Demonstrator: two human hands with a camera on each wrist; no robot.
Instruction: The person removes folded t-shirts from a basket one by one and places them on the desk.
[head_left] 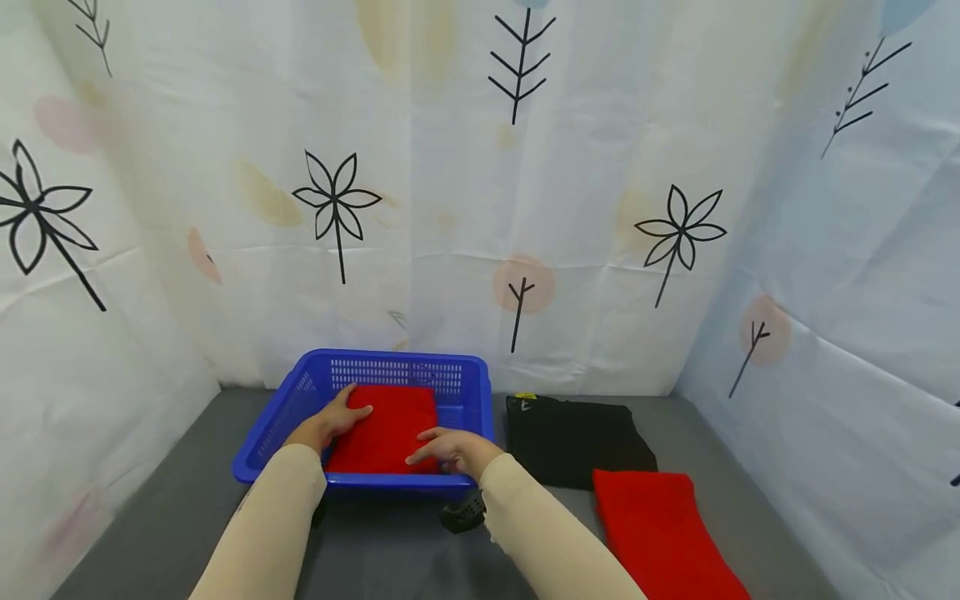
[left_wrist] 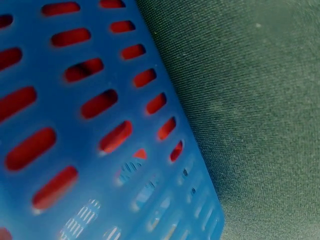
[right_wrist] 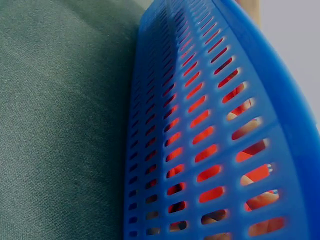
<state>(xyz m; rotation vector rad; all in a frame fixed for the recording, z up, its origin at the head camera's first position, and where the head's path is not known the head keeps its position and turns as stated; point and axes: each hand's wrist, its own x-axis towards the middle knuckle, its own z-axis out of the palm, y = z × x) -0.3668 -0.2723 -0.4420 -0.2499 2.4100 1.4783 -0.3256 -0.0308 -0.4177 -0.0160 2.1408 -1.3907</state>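
A folded red cloth (head_left: 390,425) lies inside a blue plastic basket (head_left: 408,360) with slotted walls. My left hand (head_left: 333,421) reaches over the basket's near left corner and rests at the cloth's left edge, thumb spread across its top. From the right, my right hand (head_left: 453,450) comes over the near rim, with fingers extended onto the cloth's lower right part. Red fabric shows through the slots of the basket wall (left_wrist: 107,45) in the left wrist view. Through the basket wall (right_wrist: 200,55) in the right wrist view, red fabric and parts of fingers appear.
Right of the basket, a folded black garment (head_left: 573,442) with a small yellow label lies on the dark grey table (head_left: 390,550). Nearer the front right is another folded red cloth (head_left: 663,533). A patterned white curtain (head_left: 450,183) encloses the back and sides.
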